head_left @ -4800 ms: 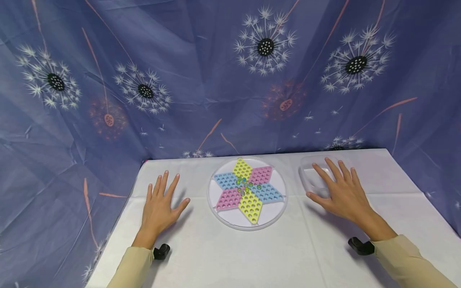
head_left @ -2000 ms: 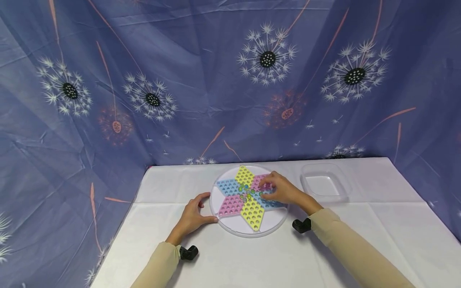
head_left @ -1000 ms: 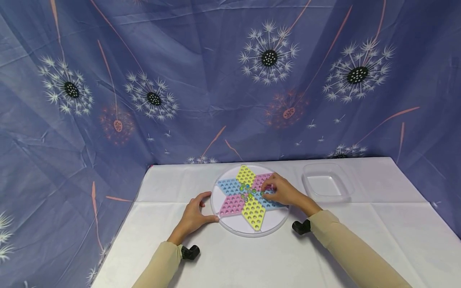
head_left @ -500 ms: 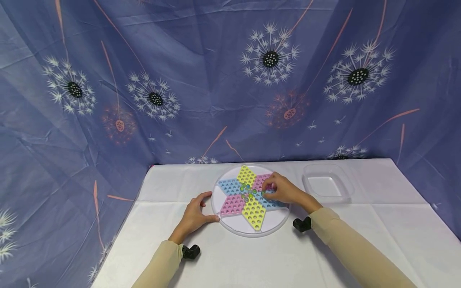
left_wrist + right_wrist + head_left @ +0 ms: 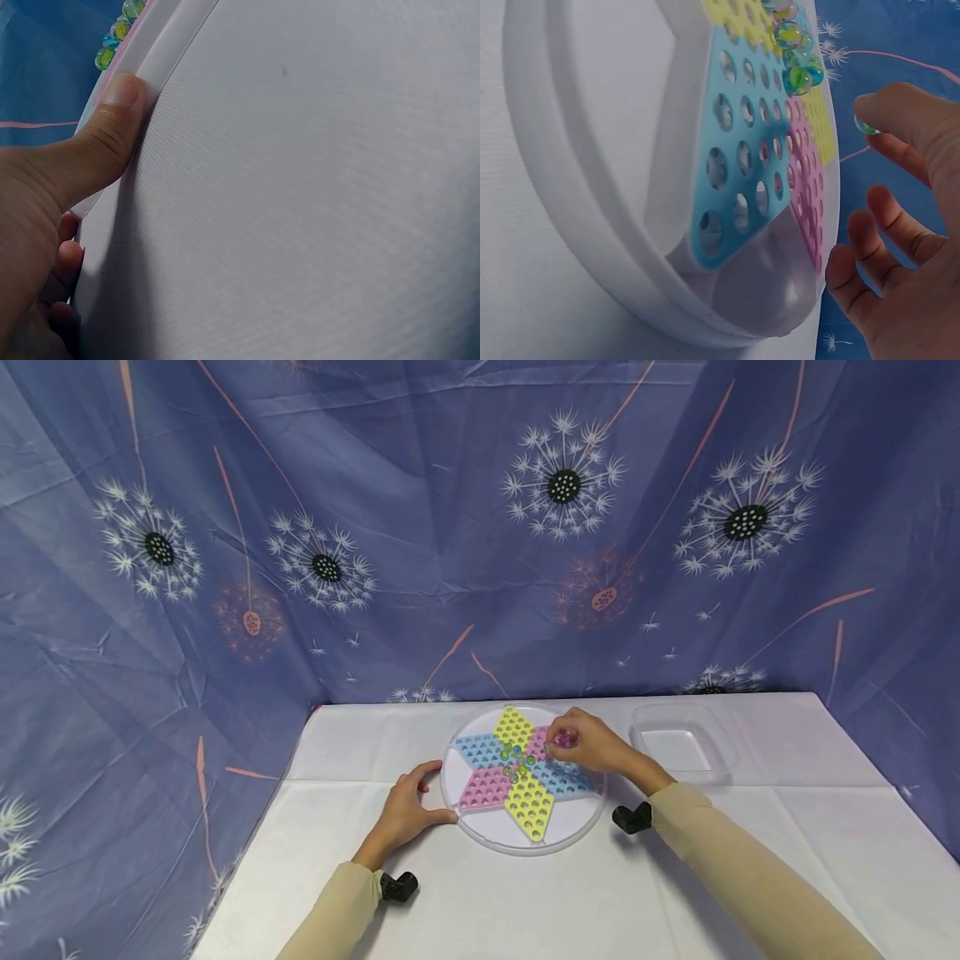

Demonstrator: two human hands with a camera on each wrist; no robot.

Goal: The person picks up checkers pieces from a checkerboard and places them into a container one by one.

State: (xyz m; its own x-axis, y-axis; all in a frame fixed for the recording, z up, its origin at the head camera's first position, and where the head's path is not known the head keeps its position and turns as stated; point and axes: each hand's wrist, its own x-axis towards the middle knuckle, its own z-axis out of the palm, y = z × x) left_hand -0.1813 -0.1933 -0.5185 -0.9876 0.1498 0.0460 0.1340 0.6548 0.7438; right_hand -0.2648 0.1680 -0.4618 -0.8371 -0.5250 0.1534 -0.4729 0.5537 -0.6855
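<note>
A round white Chinese checkers board (image 5: pixel 480 827) with pink, yellow and light blue star points lies on the table. My left hand (image 5: pixel 401 810) holds its left edge, the thumb (image 5: pixel 112 127) pressed to the rim in the left wrist view and the other fingers curled at the side. Over the board's right side, my right hand (image 5: pixel 592 745) pinches one clear green marble (image 5: pixel 867 127) between thumb and forefinger, above the pink and blue points. The hand's other fingers are loosely bent. Several glass marbles (image 5: pixel 799 79) cluster at the board's centre.
A transparent square container (image 5: pixel 682 747) stands to the right of the board, beyond the right forearm. White cloth (image 5: pixel 525 910) covers the table. A blue curtain with dandelion prints (image 5: pixel 420 543) hangs behind and at the sides.
Both hands were spread apart over the table at first, then came to the board. The left took its edge; the right went to a marble on the blue point and has just raised it.
</note>
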